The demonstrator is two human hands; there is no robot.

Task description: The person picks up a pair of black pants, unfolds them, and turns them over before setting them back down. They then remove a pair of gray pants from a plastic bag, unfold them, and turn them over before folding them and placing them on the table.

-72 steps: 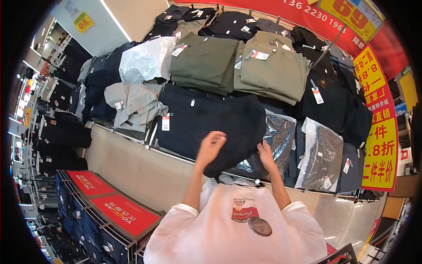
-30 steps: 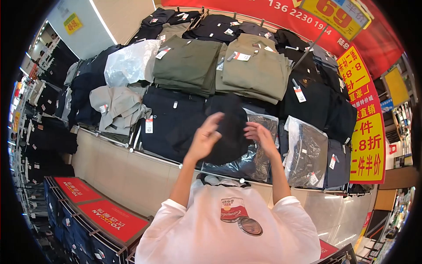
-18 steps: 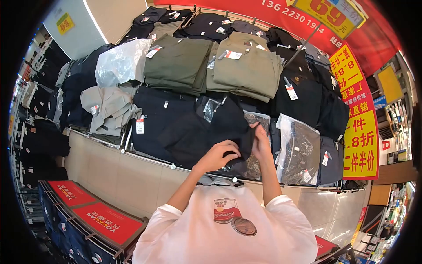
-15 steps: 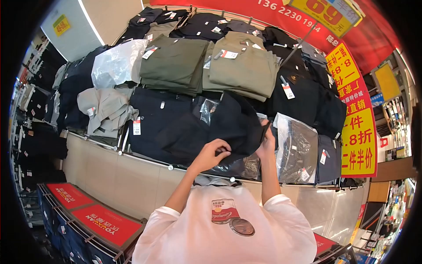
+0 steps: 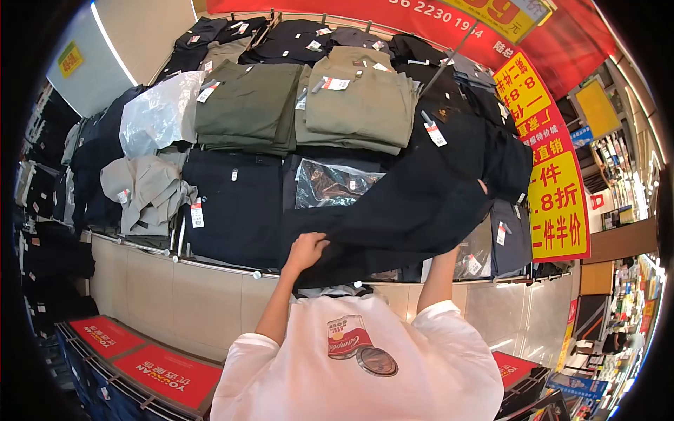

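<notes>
A black garment [image 5: 414,203] is spread wide in front of the display table. My left hand [image 5: 307,247] grips its lower left edge, close to the table's front rail. My right arm reaches up and to the right behind the cloth. Of my right hand [image 5: 482,186] only the fingertips show, at the garment's upper right edge, where they hold it up. The cloth covers the bagged clothes that lie to the right. A plastic-bagged dark garment [image 5: 330,184] lies uncovered just above my left hand.
Folded olive trousers [image 5: 246,105] and khaki trousers [image 5: 361,105] are stacked behind. A dark folded stack [image 5: 235,203] and a grey pile [image 5: 140,189] lie to the left. A metal rail [image 5: 210,265] edges the table. A yellow price sign [image 5: 551,168] stands on the right, red-topped racks [image 5: 161,365] at lower left.
Both hands took the black garment off the bagged pile and unfolded it. My right hand swept up and to the right, stretching the cloth wide, while my left hand kept its hold low.
</notes>
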